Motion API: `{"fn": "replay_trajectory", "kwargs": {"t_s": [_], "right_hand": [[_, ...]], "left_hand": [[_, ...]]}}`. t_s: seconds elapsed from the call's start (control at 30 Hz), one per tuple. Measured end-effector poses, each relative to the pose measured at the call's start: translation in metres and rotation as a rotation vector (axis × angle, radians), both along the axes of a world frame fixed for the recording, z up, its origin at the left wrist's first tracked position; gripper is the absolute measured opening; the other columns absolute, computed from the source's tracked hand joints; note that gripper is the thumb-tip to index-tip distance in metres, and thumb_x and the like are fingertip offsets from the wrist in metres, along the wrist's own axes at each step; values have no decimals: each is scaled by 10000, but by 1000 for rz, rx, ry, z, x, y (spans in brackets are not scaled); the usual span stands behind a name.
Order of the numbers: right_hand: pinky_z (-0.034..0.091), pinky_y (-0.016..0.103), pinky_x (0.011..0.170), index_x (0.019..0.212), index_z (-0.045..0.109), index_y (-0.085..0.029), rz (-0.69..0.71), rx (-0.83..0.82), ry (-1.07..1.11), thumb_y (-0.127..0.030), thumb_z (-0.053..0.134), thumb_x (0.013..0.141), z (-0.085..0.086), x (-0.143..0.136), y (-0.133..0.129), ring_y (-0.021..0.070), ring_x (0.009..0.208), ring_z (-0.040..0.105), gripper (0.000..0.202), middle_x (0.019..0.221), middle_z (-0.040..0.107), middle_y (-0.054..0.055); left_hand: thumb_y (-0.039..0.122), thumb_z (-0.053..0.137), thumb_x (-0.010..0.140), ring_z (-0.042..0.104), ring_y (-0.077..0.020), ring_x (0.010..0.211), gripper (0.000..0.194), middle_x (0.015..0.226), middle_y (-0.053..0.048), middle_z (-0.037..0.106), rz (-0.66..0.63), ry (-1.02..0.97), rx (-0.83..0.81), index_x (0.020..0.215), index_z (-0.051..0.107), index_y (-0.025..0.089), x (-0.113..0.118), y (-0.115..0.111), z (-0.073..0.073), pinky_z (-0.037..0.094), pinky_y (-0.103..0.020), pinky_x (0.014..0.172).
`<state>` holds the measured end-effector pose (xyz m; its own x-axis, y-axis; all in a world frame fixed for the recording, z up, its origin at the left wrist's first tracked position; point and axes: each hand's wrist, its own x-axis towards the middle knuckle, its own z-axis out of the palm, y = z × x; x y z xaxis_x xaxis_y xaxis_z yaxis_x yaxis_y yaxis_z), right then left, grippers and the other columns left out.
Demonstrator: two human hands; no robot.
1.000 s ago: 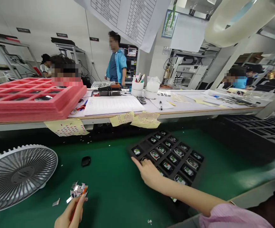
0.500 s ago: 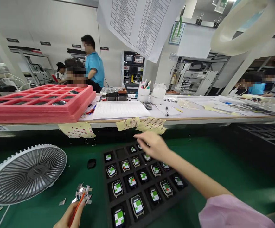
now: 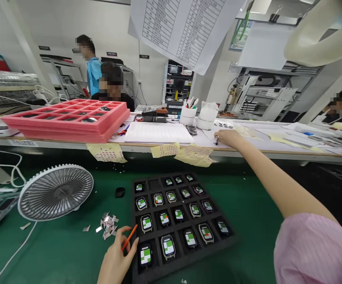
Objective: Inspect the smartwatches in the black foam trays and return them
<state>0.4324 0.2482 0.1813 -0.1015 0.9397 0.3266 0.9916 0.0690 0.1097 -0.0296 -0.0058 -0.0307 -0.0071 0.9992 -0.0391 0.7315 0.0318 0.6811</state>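
A black foam tray (image 3: 183,252) holds several smartwatches (image 3: 168,246) in its compartments, their lit screens showing green, white and some orange-red blocks. My left hand (image 3: 118,252) is at the tray's left edge, fingers closed round a thin orange stick (image 3: 129,238). On the raised shelf, my right hand (image 3: 227,139) pinches a black pen (image 3: 216,140), mostly covered by the fingers. One compartment (image 3: 153,184) in the back row has no watch. A dark watch body (image 3: 119,192) lies on the green mat left of the tray, and a pile of small silvery pieces (image 3: 108,225) lies nearer my left hand.
A grey fan (image 3: 55,193) stands at the left. On the shelf (image 3: 248,153) are a pink foam tray (image 3: 100,132), printed sheets (image 3: 159,133), a white pen cup (image 3: 188,115) and a white roll (image 3: 207,116). Paper (image 3: 185,31) hangs overhead. Co-workers (image 3: 112,85) are beyond the shelf.
My right hand has moved from above the tray's back row up to the pen on the shelf. My left hand has shifted right, from the silvery pieces to the tray's edge, keeping the orange stick.
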Motion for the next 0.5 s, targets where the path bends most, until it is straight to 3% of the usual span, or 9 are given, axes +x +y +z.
{"fn": "replay_trajectory", "kwargs": {"t_s": [0.17,0.33,0.5], "right_hand": [[411,312,666,757,614,-196,56,156,208,-191,592,715,0,16,0,235,770,593,47,783,660,60],[479,286,578,853,495,-209,59,422,701,-275,539,780,-9,21,0,181,657,606,107,788,598,41],[505,258,442,852,471,-211,71,470,1057,-431,388,884,-16,17,12,133,481,590,238,646,562,-10]], "left_hand": [[556,378,856,557,-177,506,484,622,56,482,8,5,18,1176,397,192,5,-9,-3,440,-248,549],[544,369,851,527,-171,474,484,636,55,464,125,-30,97,1187,410,198,14,-15,-9,429,-250,528],[584,441,783,564,-177,494,514,562,71,458,204,-118,123,1129,466,205,11,-9,-11,445,-235,546]]}}
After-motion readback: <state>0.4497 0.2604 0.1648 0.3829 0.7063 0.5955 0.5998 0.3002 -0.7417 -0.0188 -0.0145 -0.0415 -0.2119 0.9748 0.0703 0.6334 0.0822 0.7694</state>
